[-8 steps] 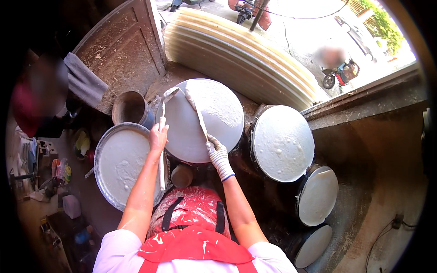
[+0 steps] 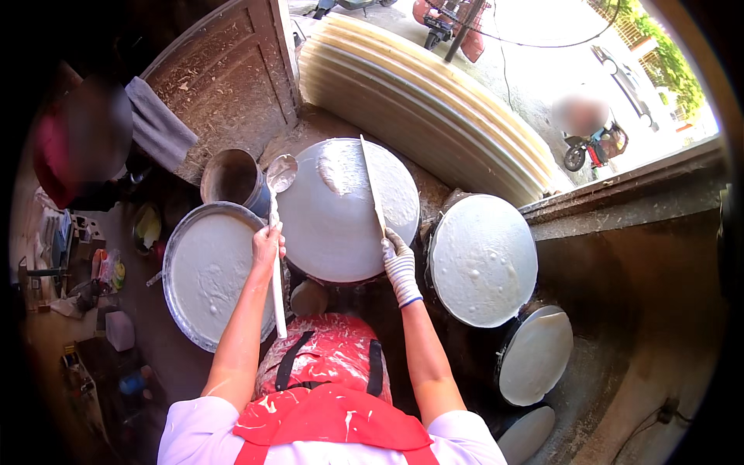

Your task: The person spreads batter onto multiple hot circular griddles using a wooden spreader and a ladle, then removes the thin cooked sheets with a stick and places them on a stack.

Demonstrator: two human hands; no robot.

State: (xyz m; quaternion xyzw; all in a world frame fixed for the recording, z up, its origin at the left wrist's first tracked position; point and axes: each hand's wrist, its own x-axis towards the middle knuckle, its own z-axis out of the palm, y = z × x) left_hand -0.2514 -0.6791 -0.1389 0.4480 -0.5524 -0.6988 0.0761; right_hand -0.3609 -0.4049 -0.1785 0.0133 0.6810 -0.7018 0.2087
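Note:
My bare left hand (image 2: 267,246) is closed around the long pale handle of a batter-coated ladle (image 2: 281,172). The ladle's bowl hangs at the left edge of a large round griddle (image 2: 329,246). In my right hand (image 2: 400,267), which wears a white knit glove, is a long thin spreader (image 2: 373,186). Its blade lies across the right half of the griddle, over white batter (image 2: 342,167) that is lumpy at the far side and smoother nearby. Left of the griddle, below my left forearm, stands a wide basin (image 2: 167,283) full of thick white batter (image 2: 208,256).
Several more griddles curve down the right side, among them one with a bubbly white sheet (image 2: 484,260) and one with a smoother sheet (image 2: 536,356). A metal bucket (image 2: 231,177) stands behind the basin. Stacked corrugated panels (image 2: 426,101) border the far side. Another person (image 2: 85,155) is at left.
My right hand has swung the spreader from the middle of the griddle toward its right side. The ladle's bowl has dropped and turned at the left edge. The whole view has shifted slightly.

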